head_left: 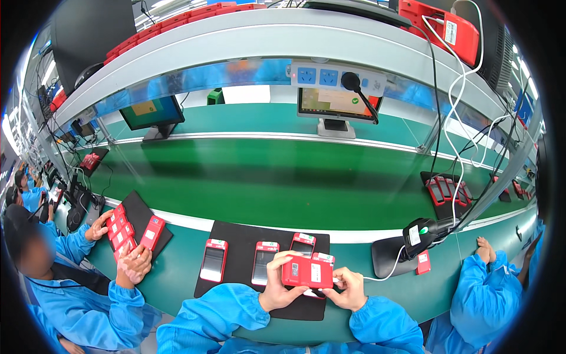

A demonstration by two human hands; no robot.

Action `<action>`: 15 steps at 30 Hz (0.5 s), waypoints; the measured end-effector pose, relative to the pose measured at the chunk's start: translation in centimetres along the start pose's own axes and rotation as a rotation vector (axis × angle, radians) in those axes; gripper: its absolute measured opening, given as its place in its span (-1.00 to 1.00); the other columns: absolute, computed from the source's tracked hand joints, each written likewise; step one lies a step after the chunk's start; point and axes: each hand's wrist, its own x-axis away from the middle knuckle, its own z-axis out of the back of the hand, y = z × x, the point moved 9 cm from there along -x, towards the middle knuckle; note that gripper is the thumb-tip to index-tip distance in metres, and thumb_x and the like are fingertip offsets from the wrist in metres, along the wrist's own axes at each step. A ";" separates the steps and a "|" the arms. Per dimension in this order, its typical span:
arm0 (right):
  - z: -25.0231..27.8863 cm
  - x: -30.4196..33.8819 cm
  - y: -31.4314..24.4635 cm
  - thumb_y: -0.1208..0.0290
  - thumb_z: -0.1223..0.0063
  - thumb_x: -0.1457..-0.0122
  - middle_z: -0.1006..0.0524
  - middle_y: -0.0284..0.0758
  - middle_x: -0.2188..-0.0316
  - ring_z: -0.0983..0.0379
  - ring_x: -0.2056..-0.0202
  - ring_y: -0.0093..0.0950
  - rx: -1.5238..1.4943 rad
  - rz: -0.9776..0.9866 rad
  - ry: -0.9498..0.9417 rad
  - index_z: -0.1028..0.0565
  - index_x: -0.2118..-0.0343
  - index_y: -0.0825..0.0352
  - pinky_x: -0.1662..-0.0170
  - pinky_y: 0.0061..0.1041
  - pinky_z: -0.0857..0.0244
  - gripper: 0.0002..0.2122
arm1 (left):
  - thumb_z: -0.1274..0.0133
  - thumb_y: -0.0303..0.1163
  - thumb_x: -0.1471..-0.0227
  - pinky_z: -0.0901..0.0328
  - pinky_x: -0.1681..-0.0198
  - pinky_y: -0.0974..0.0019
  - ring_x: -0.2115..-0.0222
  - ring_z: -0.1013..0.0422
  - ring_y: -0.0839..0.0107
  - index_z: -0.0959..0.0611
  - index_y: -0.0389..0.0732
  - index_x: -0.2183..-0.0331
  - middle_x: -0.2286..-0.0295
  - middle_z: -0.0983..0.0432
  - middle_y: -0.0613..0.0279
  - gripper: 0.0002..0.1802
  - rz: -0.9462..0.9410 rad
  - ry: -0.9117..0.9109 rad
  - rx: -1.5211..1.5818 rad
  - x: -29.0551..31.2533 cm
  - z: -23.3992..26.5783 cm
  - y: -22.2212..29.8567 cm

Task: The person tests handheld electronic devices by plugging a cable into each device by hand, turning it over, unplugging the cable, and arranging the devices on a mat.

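The person is holding a red handheld terminal [308,272] with both hands, just above the near right part of a black work mat [236,236] that is lying on the green bench [183,265]. The left hand [277,289] is grasping the device's left end, with the fingers curling over its far edge and the thumb sitting underneath. The right hand [348,288] is pinching the right end, at a corner where a white cable [383,276] is running off to the right; whether the fingers are gripping the plug itself or only the casing I cannot tell. The device is lying red back upward, with its long axis running left to right, so it is spanning the gap between the two hands and neither hand is clearly nearer.

Three more terminals are resting on the mat beyond the hands: one at the left [213,260], one in the middle [265,262], both screen up with long axes pointing near to far, and a third [303,243] partly hidden behind the held unit. A black barcode scanner [421,233] is sitting on its stand to the right, and a small red tag-like piece [423,262] is lying just beside it.

To the left, a co-worker in a blue coat is gathering a row of red terminals [121,230] on another mat. A monitor [336,103] is standing at the far side.
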 end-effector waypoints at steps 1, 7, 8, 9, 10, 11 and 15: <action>0.0 0.0 0.1 0.35 -0.58 0.02 -0.68 -0.32 0.45 -0.43 0.57 -0.68 -0.002 -0.006 -0.002 -0.54 0.24 0.34 0.52 -0.62 -0.30 -0.61 | -0.42 -0.39 -0.05 -0.32 -0.24 -0.02 -0.18 -0.33 0.03 -0.18 -0.16 -0.22 -0.13 -0.23 -0.17 -0.12 -0.006 -0.006 -0.013 -0.1 0.0 0.1; -0.2 0.2 0.6 0.36 -0.57 0.01 -0.56 -0.43 0.54 -0.26 0.60 -0.69 -0.044 -0.020 0.020 -0.55 0.24 0.35 0.54 -0.62 -0.17 -0.62 | -0.37 -0.28 -0.13 -0.33 -0.23 -0.10 -0.15 -0.41 -0.07 -0.13 -0.13 -0.26 -0.16 -0.22 -0.20 -0.11 -0.010 -0.024 -0.076 -0.5 -0.1 0.6; -0.1 0.3 0.6 0.41 -0.54 0.01 -0.45 -0.49 0.58 -0.19 0.59 -0.73 -0.047 -0.039 0.030 -0.53 0.25 0.36 0.53 -0.64 -0.10 -0.65 | -0.37 -0.29 -0.13 -0.31 -0.25 -0.10 -0.16 -0.40 -0.06 -0.13 -0.14 -0.26 -0.16 -0.23 -0.21 -0.11 -0.005 -0.021 -0.057 -0.8 -0.2 0.8; 0.0 0.4 0.7 0.47 -0.50 0.01 -0.34 -0.56 0.62 -0.13 0.57 -0.77 -0.050 -0.058 0.039 -0.52 0.27 0.38 0.53 -0.65 -0.03 -0.67 | -0.36 -0.30 -0.13 -0.30 -0.25 -0.10 -0.16 -0.40 -0.06 -0.12 -0.14 -0.26 -0.16 -0.24 -0.21 -0.11 0.023 -0.016 -0.031 -0.9 -0.4 0.8; 0.1 0.6 0.5 0.47 -0.48 -0.02 -0.32 -0.56 0.59 -0.09 0.56 -0.78 -0.082 -0.047 0.043 -0.56 0.14 0.43 0.53 -0.66 0.00 -0.63 | -0.36 -0.31 -0.13 -0.30 -0.25 -0.09 -0.14 -0.41 -0.04 -0.13 -0.14 -0.27 -0.17 -0.24 -0.21 -0.11 0.033 -0.022 -0.098 -1.1 -0.2 0.8; 0.0 0.7 0.5 0.47 -0.50 0.01 -0.48 -0.44 0.49 -0.24 0.54 -0.72 -0.092 -0.058 0.040 -0.56 0.02 0.43 0.51 -0.65 -0.12 -0.53 | -0.33 -0.31 -0.16 -0.30 -0.24 -0.06 -0.15 -0.41 -0.01 -0.14 -0.15 -0.27 -0.17 -0.24 -0.21 -0.15 0.035 -0.021 -0.043 -1.9 -0.2 1.5; -0.5 -0.1 -1.0 0.52 -0.49 0.04 -0.69 -0.22 0.26 -0.50 0.44 -0.62 -0.111 -0.066 -0.063 -0.46 -0.29 0.36 0.46 -0.67 -0.30 -0.26 | -0.13 -0.27 -0.34 -0.27 -0.26 0.07 -0.13 -0.35 0.20 -0.12 -0.21 -0.31 -0.15 -0.31 -0.05 -0.28 0.059 0.424 -0.042 -5.4 7.9 3.1</action>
